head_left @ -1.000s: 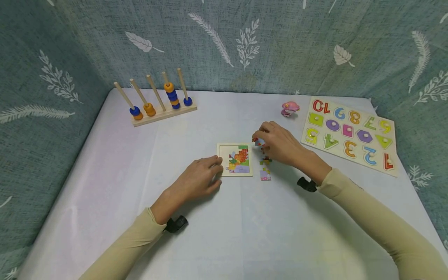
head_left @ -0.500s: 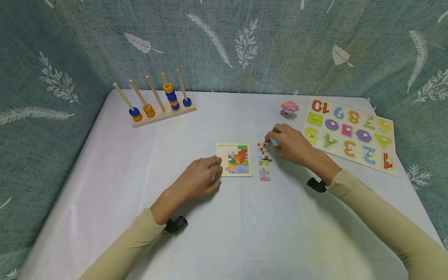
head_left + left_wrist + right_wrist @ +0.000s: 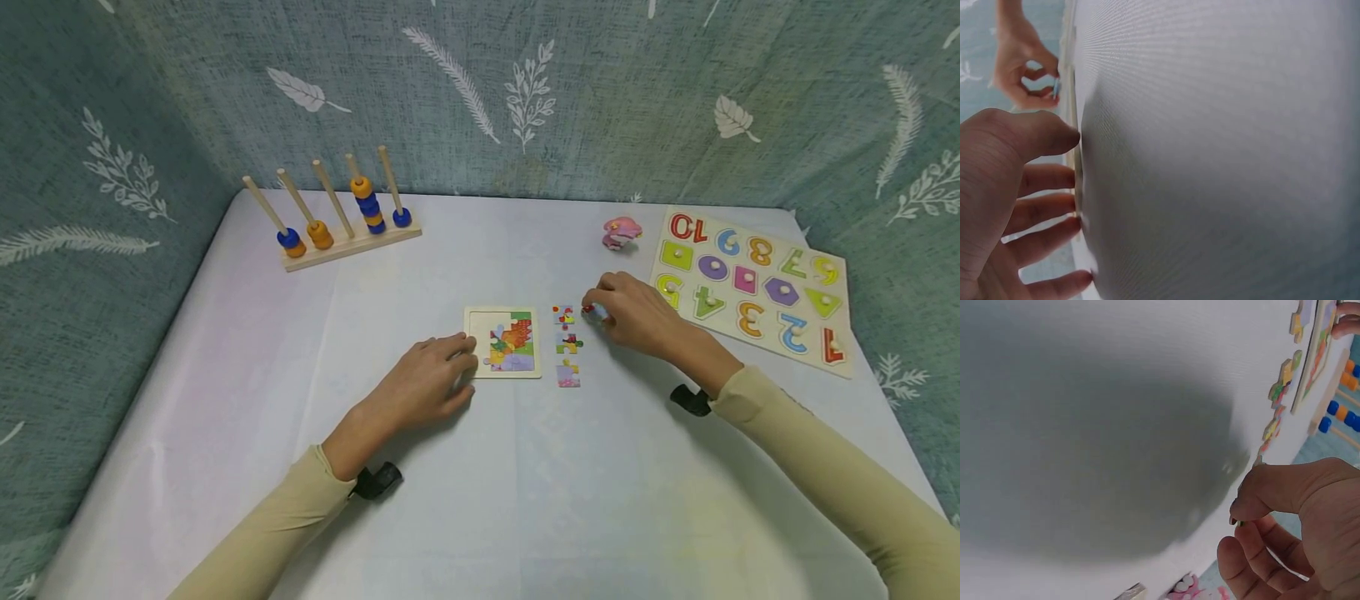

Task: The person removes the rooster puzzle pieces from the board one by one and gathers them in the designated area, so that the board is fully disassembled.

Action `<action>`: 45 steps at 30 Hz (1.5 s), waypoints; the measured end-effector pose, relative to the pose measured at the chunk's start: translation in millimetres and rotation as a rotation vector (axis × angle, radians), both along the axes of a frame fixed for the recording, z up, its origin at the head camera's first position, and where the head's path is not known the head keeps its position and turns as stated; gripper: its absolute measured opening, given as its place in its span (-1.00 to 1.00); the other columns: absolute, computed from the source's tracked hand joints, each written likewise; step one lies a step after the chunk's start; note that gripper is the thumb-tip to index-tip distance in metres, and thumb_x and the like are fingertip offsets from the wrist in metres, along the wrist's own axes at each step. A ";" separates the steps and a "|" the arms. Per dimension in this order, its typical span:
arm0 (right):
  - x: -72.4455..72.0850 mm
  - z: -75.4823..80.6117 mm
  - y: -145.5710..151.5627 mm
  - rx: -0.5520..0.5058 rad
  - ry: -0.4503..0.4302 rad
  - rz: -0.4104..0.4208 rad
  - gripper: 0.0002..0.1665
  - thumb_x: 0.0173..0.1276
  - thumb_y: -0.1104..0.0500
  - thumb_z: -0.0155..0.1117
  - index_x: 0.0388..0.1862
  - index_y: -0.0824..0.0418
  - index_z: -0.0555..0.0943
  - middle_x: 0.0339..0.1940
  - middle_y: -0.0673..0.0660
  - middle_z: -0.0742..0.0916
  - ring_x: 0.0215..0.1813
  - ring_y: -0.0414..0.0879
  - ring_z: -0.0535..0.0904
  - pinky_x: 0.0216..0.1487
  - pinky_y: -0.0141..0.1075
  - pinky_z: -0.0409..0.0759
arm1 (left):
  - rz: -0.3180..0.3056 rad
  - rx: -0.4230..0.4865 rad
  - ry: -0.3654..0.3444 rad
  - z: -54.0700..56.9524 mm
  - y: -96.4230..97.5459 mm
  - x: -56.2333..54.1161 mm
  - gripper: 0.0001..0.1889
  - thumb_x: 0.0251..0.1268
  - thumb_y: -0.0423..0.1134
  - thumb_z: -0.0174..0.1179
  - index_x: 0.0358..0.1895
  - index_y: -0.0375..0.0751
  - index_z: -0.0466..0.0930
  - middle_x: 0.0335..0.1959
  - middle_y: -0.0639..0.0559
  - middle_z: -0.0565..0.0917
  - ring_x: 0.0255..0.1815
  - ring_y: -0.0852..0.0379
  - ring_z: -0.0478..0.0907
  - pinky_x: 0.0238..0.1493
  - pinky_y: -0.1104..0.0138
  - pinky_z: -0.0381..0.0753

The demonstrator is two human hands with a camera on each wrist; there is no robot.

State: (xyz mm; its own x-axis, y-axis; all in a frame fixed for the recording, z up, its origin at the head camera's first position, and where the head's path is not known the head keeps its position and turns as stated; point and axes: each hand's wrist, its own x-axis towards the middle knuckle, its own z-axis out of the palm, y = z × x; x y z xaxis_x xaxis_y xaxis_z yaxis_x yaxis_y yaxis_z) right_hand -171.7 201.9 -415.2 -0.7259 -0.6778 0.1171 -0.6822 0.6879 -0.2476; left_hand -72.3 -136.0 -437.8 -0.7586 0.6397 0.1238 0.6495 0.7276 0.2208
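In the head view, a small wooden jigsaw tray (image 3: 501, 376) lies mid-table, its right part filled with joined pieces (image 3: 513, 340) showing a colourful picture. My left hand (image 3: 420, 379) rests at the tray's left edge, fingers extended and fingertips on its rim. Between thumb and fingers, my right hand (image 3: 641, 317) pinches a light-blue and red jigsaw piece (image 3: 597, 311), close over the table; the hand covers part of it. Three loose jigsaw pieces stand in a column beside the tray: an upper one (image 3: 563, 314), a middle one (image 3: 567, 342) and a lower one (image 3: 567, 377).
A wooden peg stacker (image 3: 352, 247) with orange and blue beads stands at the back left. A pink toy figure (image 3: 621, 232) sits at the back, beyond the right hand. A number puzzle board (image 3: 724, 321) lies on the right. Patterned cloth walls (image 3: 480, 100) enclose the table.
My right hand has moved right and slightly nearer with the pinched jigsaw piece, away from the column, uncovering the loose pieces there. My left hand has stayed at the tray.
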 end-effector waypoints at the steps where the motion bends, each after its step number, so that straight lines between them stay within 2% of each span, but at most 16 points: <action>1: 0.1 -0.6 0.8 -0.002 -0.001 0.003 -0.62 0.09 0.51 0.36 -0.11 0.22 0.73 -0.25 0.18 0.64 -0.22 0.04 0.47 -0.28 -0.16 0.46 | 0.000 -0.002 0.001 0.0 -0.1 -0.1 -0.69 0.28 -0.14 0.32 0.00 -0.22 0.69 0.23 -0.16 0.58 0.35 -0.10 0.44 0.20 -0.05 0.50; 12: -1.5 -7.0 -0.1 0.009 0.001 0.032 -0.64 0.13 0.51 0.36 -0.12 0.21 0.71 -0.24 0.16 0.63 -0.18 0.07 0.51 -0.28 -0.13 0.50 | 0.003 0.001 -0.014 1.0 -0.2 0.0 -0.69 0.29 -0.13 0.31 0.01 -0.23 0.69 0.23 -0.16 0.57 0.35 -0.11 0.44 0.20 -0.04 0.49; 23: -2.4 -10.9 -0.8 0.006 -0.024 0.020 -0.62 0.14 0.52 0.36 -0.08 0.22 0.72 -0.24 0.15 0.64 -0.26 0.00 0.50 -0.34 -0.18 0.49 | 0.001 0.002 -0.013 0.2 0.0 -0.3 -0.69 0.29 -0.14 0.30 0.00 -0.22 0.69 0.23 -0.16 0.58 0.36 -0.11 0.43 0.22 -0.03 0.48; 30: -2.8 -9.0 -0.2 0.026 -0.045 0.006 -0.62 0.15 0.50 0.38 -0.06 0.21 0.72 -0.22 0.15 0.64 -0.22 0.01 0.50 -0.29 -0.15 0.51 | 0.004 0.008 -0.022 0.2 0.1 -0.2 -0.69 0.29 -0.13 0.30 0.01 -0.22 0.69 0.24 -0.16 0.57 0.36 -0.11 0.43 0.22 -0.04 0.48; 38: -2.8 -8.1 -0.9 0.035 -0.043 -0.007 -0.61 0.15 0.49 0.40 -0.05 0.22 0.71 -0.18 0.17 0.66 -0.17 0.05 0.53 -0.24 -0.12 0.55 | -0.005 0.008 -0.002 -0.2 -0.3 -0.1 -0.70 0.28 -0.14 0.31 -0.01 -0.23 0.69 0.23 -0.16 0.58 0.35 -0.11 0.44 0.19 -0.03 0.50; 45: 0.3 4.5 -13.5 -0.004 -0.030 0.003 -0.59 0.14 0.51 0.38 -0.01 0.28 0.70 -0.13 0.20 0.65 -0.11 0.06 0.54 -0.20 -0.09 0.56 | -0.001 0.001 0.005 -0.3 -0.3 -0.1 -0.69 0.29 -0.13 0.31 -0.01 -0.23 0.69 0.23 -0.16 0.58 0.35 -0.11 0.44 0.20 -0.02 0.50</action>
